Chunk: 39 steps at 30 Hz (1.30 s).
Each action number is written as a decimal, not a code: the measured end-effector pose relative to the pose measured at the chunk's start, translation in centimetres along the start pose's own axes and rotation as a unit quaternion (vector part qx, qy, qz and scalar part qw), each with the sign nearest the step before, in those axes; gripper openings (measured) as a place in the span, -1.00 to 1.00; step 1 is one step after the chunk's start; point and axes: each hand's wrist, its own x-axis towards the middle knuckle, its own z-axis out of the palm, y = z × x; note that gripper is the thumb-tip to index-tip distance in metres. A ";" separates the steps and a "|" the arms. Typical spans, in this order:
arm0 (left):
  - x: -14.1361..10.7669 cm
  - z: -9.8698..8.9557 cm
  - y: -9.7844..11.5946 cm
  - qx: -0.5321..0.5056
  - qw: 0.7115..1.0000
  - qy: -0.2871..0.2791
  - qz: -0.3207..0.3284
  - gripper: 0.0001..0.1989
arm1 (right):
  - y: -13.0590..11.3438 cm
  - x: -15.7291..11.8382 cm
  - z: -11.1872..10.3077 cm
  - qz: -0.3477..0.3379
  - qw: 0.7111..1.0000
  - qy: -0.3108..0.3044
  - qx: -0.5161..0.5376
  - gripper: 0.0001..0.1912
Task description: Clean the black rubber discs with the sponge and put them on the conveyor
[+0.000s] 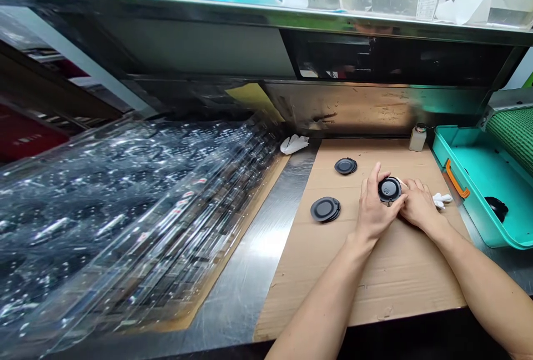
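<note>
My left hand grips a round black plastic part by its rim, thumb at the near side and fingers at the far side. The part has a raised ring and a glossy grey disc in its middle. Close against its right edge, my right hand is closed with the fingertips pinched. A thin pale stick-like piece shows between those fingers and the rim; its kind is unclear. Left of my hands lie two sets of flat black round pieces, the far one and the near one.
Cardboard covers the metal bench. Stacked clear plastic trays fill the left. A teal bin with an orange handle stands right, holding a black part. A small bottle and crumpled white wipes are nearby.
</note>
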 end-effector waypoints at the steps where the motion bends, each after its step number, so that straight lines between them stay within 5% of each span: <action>1: 0.0 0.0 0.0 0.001 1.000 0.001 0.000 -0.09 | 0.0 0.0 0.0 0.000 1.000 0.001 -0.001 -0.46; 5: 0.2 0.0 -0.8 0.061 0.995 -0.035 -0.070 -0.79 | 0.0 0.1 0.4 0.003 1.000 0.016 -0.010 -0.49; 10: 0.3 -0.4 -3.0 0.241 0.952 -0.120 -0.147 -0.73 | 0.1 0.3 0.7 -0.003 0.999 0.022 -0.023 -0.50; 14: 0.0 -1.4 -3.0 0.156 0.961 -0.168 -0.155 -0.66 | 0.2 0.3 0.7 0.000 1.000 0.020 -0.019 -0.50; 17: -0.8 -2.1 -1.3 0.124 0.952 -0.238 -0.150 -0.38 | 0.1 0.3 0.7 -0.003 1.000 0.019 -0.017 -0.49; 19: -1.5 -3.1 0.2 0.124 0.951 -0.247 -0.142 -0.38 | 0.1 0.3 0.7 -0.007 1.000 0.023 -0.012 -0.50; 23: -2.1 -8.1 2.0 0.155 0.957 -0.228 -0.089 -0.37 | 0.0 0.1 0.7 -0.002 1.000 0.020 0.006 -0.51; 27: -0.5 -14.2 0.1 0.263 0.934 -0.199 -0.140 -0.31 | -0.1 0.3 0.8 -0.011 1.000 0.014 0.022 -0.55; 31: 1.8 -15.7 -3.0 0.261 0.894 -0.304 -0.199 -0.18 | -0.9 0.0 -1.4 0.003 0.998 0.033 0.048 -0.59; 35: 2.7 -14.2 -4.0 0.290 0.864 -0.371 -0.176 -0.27 | -0.7 -6.6 -6.6 -0.038 0.974 0.182 0.130 -0.63; 37: 2.9 -13.7 -4.0 0.315 0.854 -0.380 -0.167 -0.33 | 0.0 -12.7 -8.2 -0.061 0.931 0.300 0.198 -0.65; 39: 3.1 -13.6 -4.0 0.336 0.847 -0.372 -0.176 -0.39 | 0.7 -19.6 -7.7 -0.025 0.877 0.413 0.243 -0.66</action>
